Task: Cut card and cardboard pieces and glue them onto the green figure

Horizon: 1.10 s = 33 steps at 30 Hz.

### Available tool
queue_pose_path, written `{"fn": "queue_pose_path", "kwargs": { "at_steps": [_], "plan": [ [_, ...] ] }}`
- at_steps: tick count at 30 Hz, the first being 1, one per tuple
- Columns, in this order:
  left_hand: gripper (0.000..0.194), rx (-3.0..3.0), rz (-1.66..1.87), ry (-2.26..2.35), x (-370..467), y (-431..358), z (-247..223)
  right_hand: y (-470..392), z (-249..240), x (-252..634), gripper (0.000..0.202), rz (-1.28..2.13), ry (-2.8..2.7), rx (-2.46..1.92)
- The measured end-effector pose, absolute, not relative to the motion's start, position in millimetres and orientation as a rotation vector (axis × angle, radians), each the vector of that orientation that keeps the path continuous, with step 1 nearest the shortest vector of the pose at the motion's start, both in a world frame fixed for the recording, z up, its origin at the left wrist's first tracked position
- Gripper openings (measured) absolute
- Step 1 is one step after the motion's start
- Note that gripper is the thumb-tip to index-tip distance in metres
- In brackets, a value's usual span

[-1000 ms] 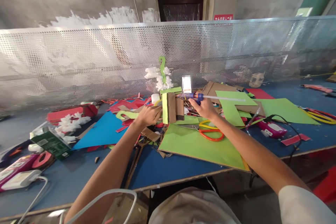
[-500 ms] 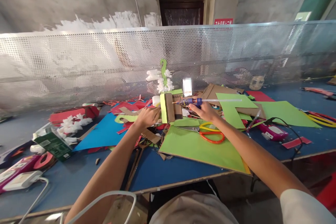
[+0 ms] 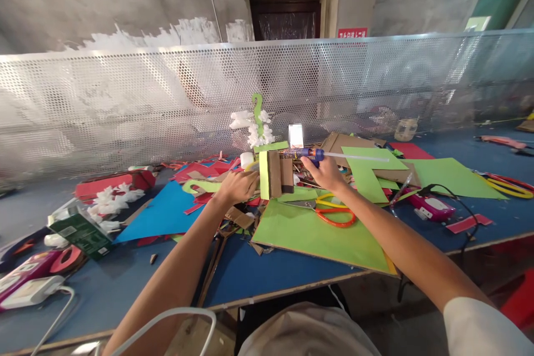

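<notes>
My left hand (image 3: pixel 238 186) is closed on the left side of a small cardboard piece (image 3: pixel 275 174) whose left strip is bright green. My right hand (image 3: pixel 326 172) grips a blue glue gun (image 3: pixel 306 153) with a long clear glue stick (image 3: pixel 359 157) sticking out to the right. The gun's front end is behind the top edge of the cardboard. Behind them stands a green curled stem (image 3: pixel 257 111) with white crumpled flowers (image 3: pixel 261 134). Scissors with yellow and orange handles (image 3: pixel 337 219) lie below my right hand on a green sheet (image 3: pixel 317 239).
Blue paper (image 3: pixel 161 211), red scraps (image 3: pixel 208 170) and a dark green box (image 3: pixel 81 231) lie on the left. Right of my arm are green sheets (image 3: pixel 450 178), a magenta power strip (image 3: pixel 431 206) and more scissors (image 3: pixel 511 185). A perforated metal screen (image 3: pixel 150 100) runs behind the table.
The glue gun has moved up and slightly right, from the cardboard's face to its top edge. The cardboard in my left hand has shifted slightly right and down.
</notes>
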<state>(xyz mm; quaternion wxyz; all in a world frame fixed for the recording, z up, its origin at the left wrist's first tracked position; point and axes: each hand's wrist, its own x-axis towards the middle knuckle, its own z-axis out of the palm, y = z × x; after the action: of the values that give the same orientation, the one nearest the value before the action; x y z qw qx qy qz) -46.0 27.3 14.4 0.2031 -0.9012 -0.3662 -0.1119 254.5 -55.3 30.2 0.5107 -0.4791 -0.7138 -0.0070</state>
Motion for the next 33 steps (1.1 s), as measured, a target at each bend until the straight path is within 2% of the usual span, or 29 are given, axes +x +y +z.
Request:
{"fn": "queue_pose_path", "kwargs": {
  "at_steps": [12, 19, 33],
  "plan": [
    [0.037, -2.517, -0.301, -1.07, -43.9, 23.2, 18.1, -55.3, 29.7, 253.2, 0.054, -0.005, -1.709, -1.144],
    [0.035, -2.515, -0.324, -1.059, -48.0, 29.1, 13.9, -55.1, 27.3, 256.7, 0.047, 0.2, -1.731, -1.062],
    [0.035, -2.518, -0.319, -1.073, -44.2, 27.2, 13.8, -53.9, 29.1, 252.1, 0.055, 0.009, -1.662, -1.146]
  ]
}}
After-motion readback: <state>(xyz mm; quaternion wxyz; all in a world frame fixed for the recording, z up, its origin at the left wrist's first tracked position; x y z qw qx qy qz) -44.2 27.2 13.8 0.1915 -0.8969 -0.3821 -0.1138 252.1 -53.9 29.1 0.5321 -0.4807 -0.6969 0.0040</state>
